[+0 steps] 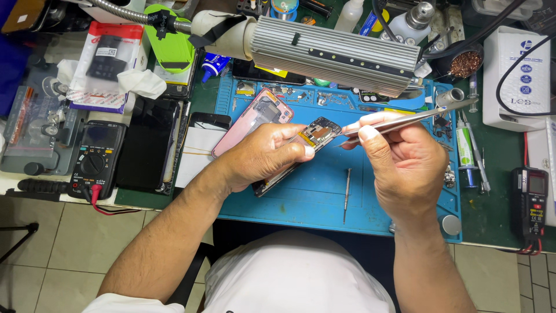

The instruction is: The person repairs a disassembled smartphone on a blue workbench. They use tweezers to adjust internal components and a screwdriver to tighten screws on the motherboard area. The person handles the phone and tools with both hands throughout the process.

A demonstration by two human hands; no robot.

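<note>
Bench: a green work surface (498, 191) crowded with tools, with a blue mat (324, 203) lying on it in front of the person.
Lamp: a ribbed grey lamp head (336, 55) on a bendy neck hangs over the far part of the mat.
Left arm: bare forearm comes in from the lower left, angled up toward the middle of the mat.
Right arm: bare forearm rises from the lower right, wrist bent inward.
Left hand (260, 155): knuckles up, fingers curled and closed around an opened phone (307, 145), thumb pressed along its near edge.
Right hand (405, 168): thumb and forefinger pinch a pair of metal tweezers (399, 119); other fingers folded under.
Phone: held tilted just above the mat, its upper end with bare insides showing past the left thumb.
Tweezers: lie nearly level, tips at the phone's upper end.
Pink phone back (255, 116): on the mat, just behind the left hand.
Black meter (95, 159): at the left, well apart from both hands.
Screwdriver (346, 194): on the mat between the two wrists.
</note>
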